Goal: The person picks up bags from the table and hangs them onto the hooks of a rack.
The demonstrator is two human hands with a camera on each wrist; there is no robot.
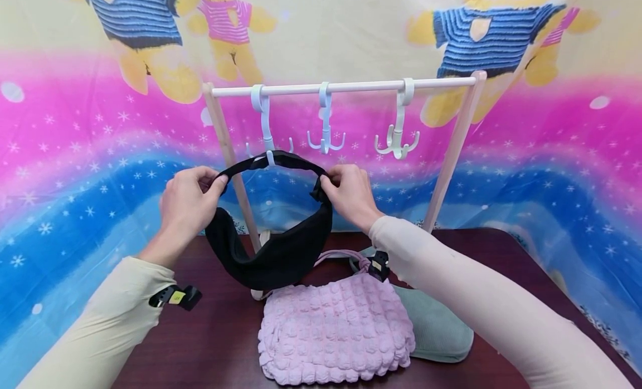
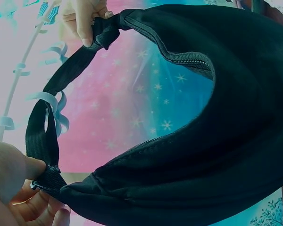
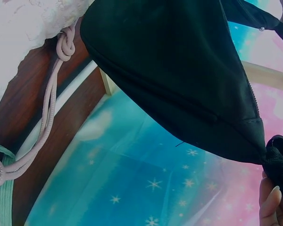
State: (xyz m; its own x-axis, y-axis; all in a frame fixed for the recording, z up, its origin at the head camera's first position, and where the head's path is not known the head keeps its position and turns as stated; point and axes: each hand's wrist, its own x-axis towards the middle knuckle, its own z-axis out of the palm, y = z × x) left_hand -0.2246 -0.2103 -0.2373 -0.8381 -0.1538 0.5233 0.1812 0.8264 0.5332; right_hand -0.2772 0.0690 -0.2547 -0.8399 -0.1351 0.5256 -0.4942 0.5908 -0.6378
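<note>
Tabletop (image 1: 205, 344), dark reddish, beneath black bag (image 1: 281, 261); snowflake-patterned backdrop (image 1: 360, 127) behind

From where I stand, the left sleeve (image 1: 100, 327) is pale yellowish cream, creased near its cuff; the right sleeve (image 1: 461, 291) looks closer to off-white. The chunky black left wrist unit (image 1: 190, 298) bears a yellow label (image 1: 176, 297).

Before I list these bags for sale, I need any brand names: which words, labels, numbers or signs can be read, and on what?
None can be read, including on the black bag, pink bag or green bag.
Yellow label, on the left wrist's black device: too small to read.
Pale patch, on the right wrist's: too small to read.
</note>
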